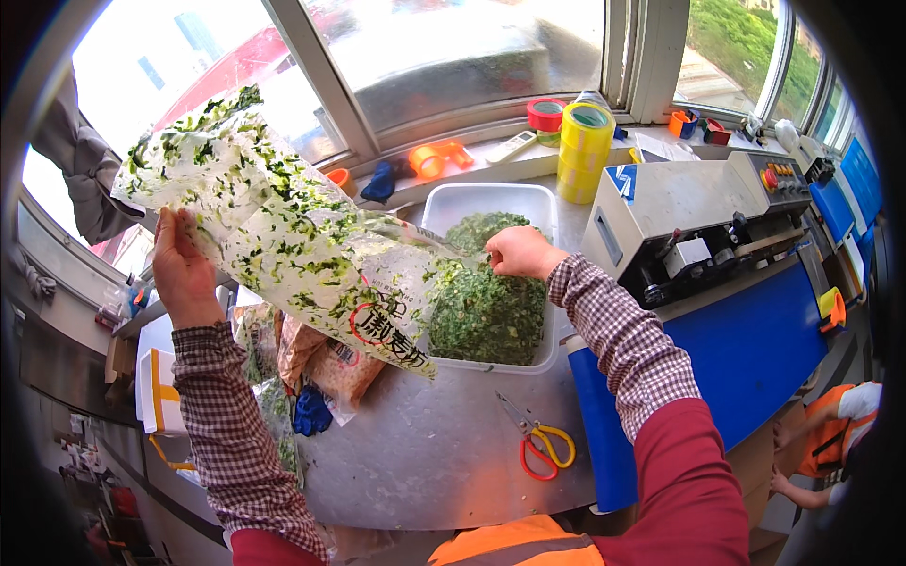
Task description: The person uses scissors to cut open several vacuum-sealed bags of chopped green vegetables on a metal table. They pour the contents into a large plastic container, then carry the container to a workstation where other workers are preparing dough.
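Observation:
My left hand (185, 262) grips the raised end of a clear printed plastic bag (283, 240), which slants down to the right. Shreds of chopped green vegetable cling to the bag's walls, and its side bears dark and red printing. Its lower end reaches over a translucent plastic tub (548, 350) holding a heap of chopped greens (488, 318). Above those greens, my right hand (520, 251) has its fingers pinched together at the bag's lower edge; the exact grip is partly hidden. Scissors with red and yellow handles (541, 446) lie on the metal table (425, 453) in front of the tub.
Filled bags (340, 368) and a blue cloth item (311, 410) lie at left. Yellow tape rolls (586, 152) stand behind the tub. A sealing machine (686, 212) with a blue belt (743, 347) occupies the right. Another person in an orange vest (828, 431) is at far right.

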`<control>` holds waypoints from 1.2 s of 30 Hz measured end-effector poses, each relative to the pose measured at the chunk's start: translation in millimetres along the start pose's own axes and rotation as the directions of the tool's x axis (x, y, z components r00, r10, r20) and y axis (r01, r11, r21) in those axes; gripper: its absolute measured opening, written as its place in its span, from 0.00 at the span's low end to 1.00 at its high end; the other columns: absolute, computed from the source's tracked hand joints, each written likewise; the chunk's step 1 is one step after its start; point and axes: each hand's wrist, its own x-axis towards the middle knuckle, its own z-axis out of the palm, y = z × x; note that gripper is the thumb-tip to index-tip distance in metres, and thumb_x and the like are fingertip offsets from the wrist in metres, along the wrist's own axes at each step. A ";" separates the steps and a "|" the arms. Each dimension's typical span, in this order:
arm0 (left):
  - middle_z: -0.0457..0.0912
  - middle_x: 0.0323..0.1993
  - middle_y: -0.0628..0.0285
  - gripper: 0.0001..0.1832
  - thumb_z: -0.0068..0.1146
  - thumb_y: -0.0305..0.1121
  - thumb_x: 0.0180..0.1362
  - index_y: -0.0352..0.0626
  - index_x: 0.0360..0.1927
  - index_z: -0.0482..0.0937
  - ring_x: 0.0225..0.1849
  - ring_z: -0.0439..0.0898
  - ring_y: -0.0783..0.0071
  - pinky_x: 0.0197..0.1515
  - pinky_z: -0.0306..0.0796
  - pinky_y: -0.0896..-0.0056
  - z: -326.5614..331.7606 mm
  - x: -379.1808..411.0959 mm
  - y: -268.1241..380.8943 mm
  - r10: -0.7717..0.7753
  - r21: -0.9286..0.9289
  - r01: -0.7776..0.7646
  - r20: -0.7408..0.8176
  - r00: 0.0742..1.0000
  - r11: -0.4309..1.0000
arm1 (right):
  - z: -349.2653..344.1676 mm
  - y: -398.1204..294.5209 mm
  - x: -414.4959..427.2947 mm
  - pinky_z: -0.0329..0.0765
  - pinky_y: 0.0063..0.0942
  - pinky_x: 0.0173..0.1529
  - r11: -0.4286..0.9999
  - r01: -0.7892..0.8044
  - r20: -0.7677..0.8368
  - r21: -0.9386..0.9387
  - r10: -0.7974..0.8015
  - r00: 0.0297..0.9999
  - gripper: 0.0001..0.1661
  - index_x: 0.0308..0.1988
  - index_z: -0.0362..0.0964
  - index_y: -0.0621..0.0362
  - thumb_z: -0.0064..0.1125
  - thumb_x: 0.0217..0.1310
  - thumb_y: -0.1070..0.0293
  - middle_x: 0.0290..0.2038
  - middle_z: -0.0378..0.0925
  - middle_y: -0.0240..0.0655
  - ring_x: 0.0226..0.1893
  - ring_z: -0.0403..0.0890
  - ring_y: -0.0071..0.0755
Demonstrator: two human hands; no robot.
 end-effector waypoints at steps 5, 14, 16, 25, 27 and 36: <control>0.81 0.33 0.64 0.06 0.55 0.29 0.59 0.39 0.39 0.76 0.35 0.79 0.78 0.43 0.75 0.81 -12.0 -0.6 5.6 -0.015 -0.012 0.015 -0.032 0.999 1.000 | 1.8 8.1 -11.7 0.74 0.36 0.41 0.982 0.072 -0.211 0.174 -0.034 0.977 0.22 0.30 0.76 0.52 0.66 0.42 0.46 0.28 0.76 0.41 0.34 0.78 0.40; 0.80 0.32 0.64 0.08 0.56 0.28 0.59 0.38 0.41 0.75 0.35 0.79 0.77 0.43 0.75 0.80 -8.2 -19.9 11.4 -0.059 -0.069 0.052 -0.104 0.993 0.996 | 0.5 10.6 -22.6 0.74 0.36 0.46 0.994 -0.009 -0.082 0.110 0.018 0.996 0.23 0.42 0.76 0.49 0.53 0.40 0.75 0.37 0.80 0.37 0.41 0.79 0.42; 0.80 0.32 0.64 0.08 0.55 0.28 0.59 0.38 0.41 0.75 0.35 0.79 0.77 0.44 0.75 0.79 -6.4 -24.0 11.0 -0.057 -0.070 0.048 -0.132 0.990 0.996 | -0.5 16.4 -24.1 0.75 0.34 0.44 0.985 0.165 -0.184 0.060 -0.151 0.971 0.24 0.44 0.74 0.56 0.53 0.41 0.73 0.35 0.80 0.39 0.39 0.80 0.41; 0.81 0.33 0.63 0.06 0.55 0.28 0.59 0.37 0.39 0.75 0.35 0.79 0.76 0.46 0.76 0.77 -14.3 -39.8 8.7 -0.057 -0.099 0.027 -0.319 0.946 0.995 | -54.6 -39.0 -27.7 0.59 0.37 0.64 0.718 0.025 0.134 0.696 -0.164 0.977 0.48 0.64 0.56 0.49 0.69 0.43 0.62 0.61 0.63 0.36 0.62 0.63 0.36; 0.81 0.33 0.64 0.06 0.55 0.27 0.59 0.38 0.38 0.75 0.35 0.79 0.76 0.44 0.76 0.77 -11.2 -45.1 12.8 -0.050 -0.067 0.029 -0.344 0.938 0.997 | -37.3 -53.0 -16.5 0.68 0.28 0.58 0.771 0.185 -0.012 0.609 -0.225 0.974 0.36 0.60 0.62 0.54 0.64 0.50 0.67 0.53 0.72 0.41 0.55 0.71 0.32; 0.80 0.44 0.64 0.11 0.46 0.32 0.64 0.42 0.48 0.73 0.46 0.78 0.74 0.57 0.69 0.64 -60.7 -110.8 43.7 -0.056 0.095 0.115 -0.484 0.873 0.989 | -8.7 -53.2 21.7 0.69 0.16 0.33 0.709 -0.013 0.269 0.705 -0.250 0.930 0.14 0.39 0.77 0.64 0.58 0.61 0.64 0.25 0.76 0.22 0.28 0.68 0.11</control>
